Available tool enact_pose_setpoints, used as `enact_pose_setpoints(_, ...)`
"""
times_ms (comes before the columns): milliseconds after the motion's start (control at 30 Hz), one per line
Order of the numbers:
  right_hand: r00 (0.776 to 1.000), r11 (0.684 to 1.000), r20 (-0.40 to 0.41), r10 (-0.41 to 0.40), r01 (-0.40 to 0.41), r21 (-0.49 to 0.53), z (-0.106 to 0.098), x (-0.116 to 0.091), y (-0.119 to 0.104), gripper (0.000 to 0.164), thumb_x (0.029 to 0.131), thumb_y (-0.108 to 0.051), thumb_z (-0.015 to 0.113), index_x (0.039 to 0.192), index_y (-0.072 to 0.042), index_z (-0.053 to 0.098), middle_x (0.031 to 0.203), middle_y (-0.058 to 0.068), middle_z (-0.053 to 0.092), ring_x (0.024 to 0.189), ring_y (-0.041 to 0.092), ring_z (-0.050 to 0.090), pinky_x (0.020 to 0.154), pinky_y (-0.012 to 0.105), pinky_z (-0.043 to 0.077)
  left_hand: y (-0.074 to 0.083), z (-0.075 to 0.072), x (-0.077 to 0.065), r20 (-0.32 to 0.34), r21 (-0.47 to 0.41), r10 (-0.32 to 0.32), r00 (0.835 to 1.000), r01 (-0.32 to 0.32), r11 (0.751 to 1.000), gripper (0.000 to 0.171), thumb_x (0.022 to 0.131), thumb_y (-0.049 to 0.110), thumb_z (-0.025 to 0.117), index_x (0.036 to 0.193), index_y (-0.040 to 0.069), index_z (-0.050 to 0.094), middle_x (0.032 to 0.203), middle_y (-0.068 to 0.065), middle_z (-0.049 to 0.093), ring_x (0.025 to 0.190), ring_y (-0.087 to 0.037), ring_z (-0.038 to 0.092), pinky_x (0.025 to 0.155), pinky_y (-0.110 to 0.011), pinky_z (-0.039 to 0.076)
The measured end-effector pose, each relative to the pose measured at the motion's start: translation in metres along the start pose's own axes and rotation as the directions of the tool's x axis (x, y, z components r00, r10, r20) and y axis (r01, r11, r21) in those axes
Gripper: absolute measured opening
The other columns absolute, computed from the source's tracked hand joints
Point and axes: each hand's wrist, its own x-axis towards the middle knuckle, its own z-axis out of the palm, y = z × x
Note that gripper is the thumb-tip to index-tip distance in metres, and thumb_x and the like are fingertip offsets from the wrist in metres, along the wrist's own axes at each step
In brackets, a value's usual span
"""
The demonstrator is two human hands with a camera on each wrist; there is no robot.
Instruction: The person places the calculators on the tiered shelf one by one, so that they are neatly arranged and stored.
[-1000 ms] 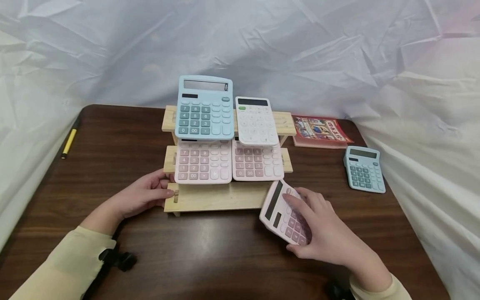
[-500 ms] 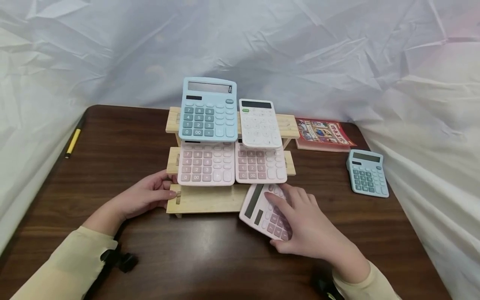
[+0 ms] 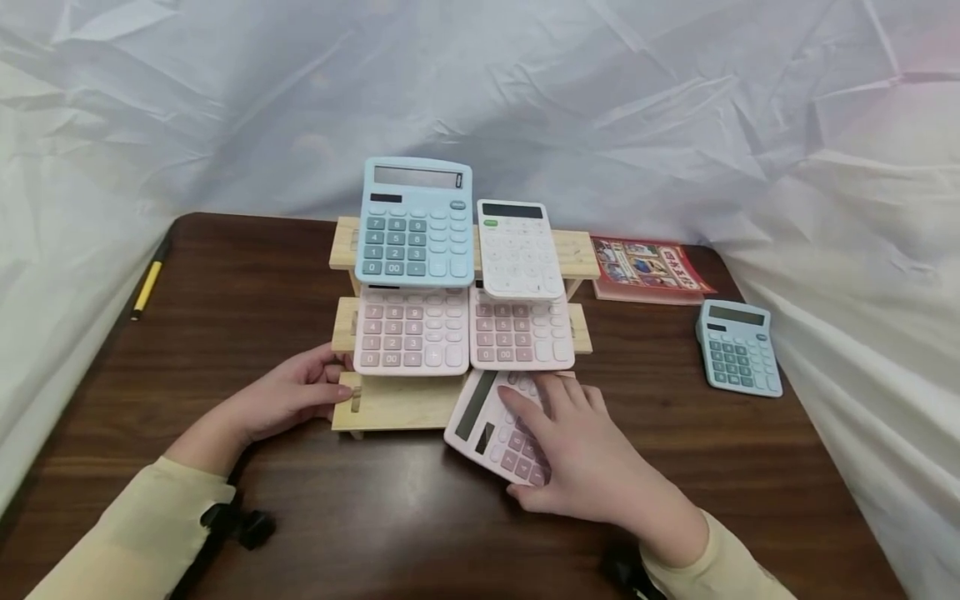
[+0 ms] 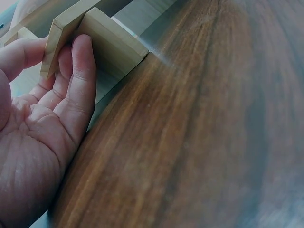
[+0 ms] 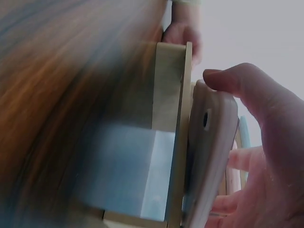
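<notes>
In the head view, my right hand (image 3: 581,454) grips a pink calculator (image 3: 498,433) by its edges. The calculator lies tilted, its screen toward the left, over the right part of the lowest board (image 3: 405,404) of a three-step wooden rack. At the rack's left end my left hand (image 3: 288,396) pinches the end of that board between thumb and fingers, as the left wrist view shows with the wooden board end (image 4: 59,38). Two more pink calculators (image 3: 412,333) sit side by side on the middle step. Above them stand a blue calculator (image 3: 416,225) and a white calculator (image 3: 520,250).
Another blue calculator (image 3: 740,348) rests at the table's right side. Behind it lies a red-covered book (image 3: 648,268). A yellow marker (image 3: 146,287) is near the left edge of the dark wooden table (image 3: 360,517). White sheeting (image 3: 525,92) hangs behind and on both sides.
My right hand has carried the pink calculator leftward, from the rack's right end onto the lowest board. The left hand keeps its place on the rack; the view has shifted slightly.
</notes>
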Motion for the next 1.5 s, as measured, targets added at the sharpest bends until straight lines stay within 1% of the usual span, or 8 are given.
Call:
enact_pose_setpoints(133,1.0,1.0,0.013,0.011,-0.011,-0.024,-0.001,0.007,-0.007,0.108,0.056,-0.067,0.076,0.147,-0.023,0.038,0.138,0.016,0.038,0.121,0.035,0.036,0.083,0.052,0.037,-0.001,0.001,-0.001,-0.013,0.006,-0.004,1.0,0.004,1.0,0.053,0.099,0.005,0.054,0.142,-0.002,0.023,0.122,-0.029,0.057,0.103,-0.039,0.063,0.08,-0.051,0.054)
enact_pose_setpoints(333,0.999,0.998,0.028,0.031,-0.03,-0.047,0.003,0.015,-0.021,0.109,0.056,-0.068,0.075,0.148,-0.023,0.037,0.133,0.016,0.041,0.117,0.036,0.038,0.086,0.054,0.037,-0.001,0.002,-0.002,-0.011,0.007,-0.005,1.0,0.005,1.0,0.054,0.099,0.004,0.053,0.142,-0.002,0.022,0.123,-0.029,0.057,0.104,-0.039,0.062,0.08,-0.051,0.054)
enact_pose_setpoints(533,0.999,0.996,0.014,0.03,-0.029,-0.081,0.009,0.026,-0.034,0.108,0.06,-0.069,0.07,0.149,-0.019,0.035,0.125,0.017,0.043,0.107,0.035,0.041,0.083,0.053,0.035,0.0,0.001,-0.002,-0.002,-0.001,0.008,1.0,-0.008,1.0,0.051,0.098,0.003,0.053,0.14,-0.004,0.024,0.123,-0.03,0.056,0.104,-0.04,0.062,0.08,-0.051,0.054)
enact_pose_setpoints(700,0.999,0.995,0.032,0.022,-0.018,-0.097,0.012,0.035,-0.042,0.107,0.063,-0.073,0.066,0.15,-0.02,0.033,0.127,0.017,0.042,0.109,0.035,0.041,0.081,0.052,0.035,0.0,0.001,-0.004,-0.005,-0.005,0.006,1.0,-0.006,1.0,0.05,0.098,0.003,0.053,0.139,-0.004,0.024,0.122,-0.029,0.057,0.104,-0.039,0.062,0.08,-0.05,0.054)
enact_pose_setpoints(867,1.0,0.998,0.011,-0.003,0.004,-0.065,0.017,0.044,-0.049,0.104,0.067,-0.073,0.064,0.151,-0.02,0.032,0.131,0.018,0.041,0.109,0.034,0.039,0.078,0.051,0.034,0.0,0.001,-0.005,-0.008,-0.019,0.01,1.0,-0.01,1.0,0.051,0.098,0.002,0.053,0.139,-0.004,0.024,0.122,-0.03,0.056,0.105,-0.04,0.062,0.08,-0.05,0.054)
enact_pose_setpoints(1033,1.0,0.999,-0.008,-0.02,0.02,-0.031,0.025,0.048,-0.053,0.1,0.073,-0.076,0.058,0.152,-0.021,0.031,0.135,0.018,0.038,0.111,0.033,0.038,0.082,0.05,0.033,0.0,0.001,-0.002,0.001,-0.014,0.01,1.0,-0.01,1.0,0.051,0.098,0.001,0.053,0.139,-0.004,0.025,0.122,-0.029,0.057,0.106,-0.04,0.062,0.081,-0.05,0.054)
enact_pose_setpoints(1367,0.998,0.999,-0.051,0.032,-0.03,0.03,0.032,0.053,-0.056,0.094,0.076,-0.08,0.053,0.148,-0.023,0.034,0.138,0.013,0.036,0.114,0.033,0.036,0.087,0.05,0.03,0.003,0.0,0.0,-0.008,-0.015,0.001,1.0,-0.001,1.0,0.045,0.098,0.003,0.054,0.134,-0.003,0.029,0.119,-0.028,0.058,0.102,-0.037,0.063,0.078,-0.047,0.055)
enact_pose_setpoints(1500,0.999,0.998,-0.033,0.018,-0.016,0.053,0.032,0.053,-0.055,0.095,0.076,-0.082,0.05,0.149,-0.023,0.033,0.138,0.012,0.035,0.114,0.032,0.036,0.091,0.049,0.029,0.002,0.001,-0.001,-0.012,-0.02,0.0,1.0,0.0,1.0,0.045,0.098,0.004,0.055,0.134,-0.003,0.029,0.119,-0.028,0.058,0.101,-0.036,0.064,0.077,-0.046,0.056)
